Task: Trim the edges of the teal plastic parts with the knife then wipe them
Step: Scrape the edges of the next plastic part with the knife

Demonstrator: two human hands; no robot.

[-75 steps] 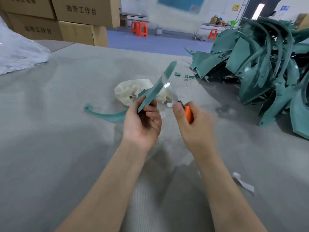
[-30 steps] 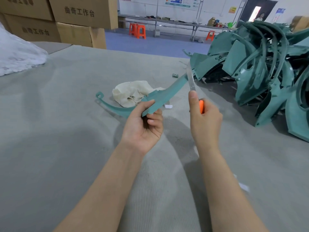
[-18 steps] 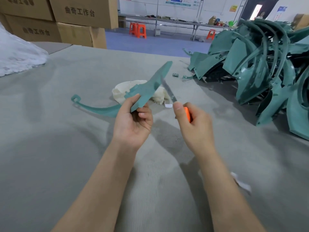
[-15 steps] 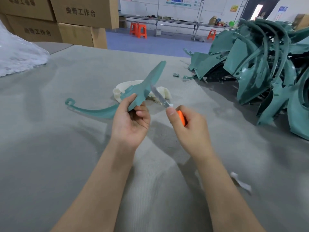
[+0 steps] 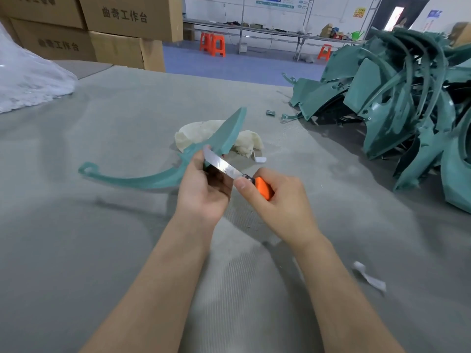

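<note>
Knife (image 5: pixel 237 173) is in the right hand (image 5: pixel 280 200), fingers wrapped tight round the orange handle with the thumb up by the blade, and the blade lies on the edge of a long curved teal part (image 5: pixel 230 131) right by the left thumb. Left hand (image 5: pixel 204 192) has its fingers curled round that part's middle, wide end poking up over the crumpled cream cloth (image 5: pixel 246 143), thin hooked tail reaching left just above the grey table (image 5: pixel 102 238). Heap of other teal parts (image 5: pixel 382 98) sits well off to the right.
</note>
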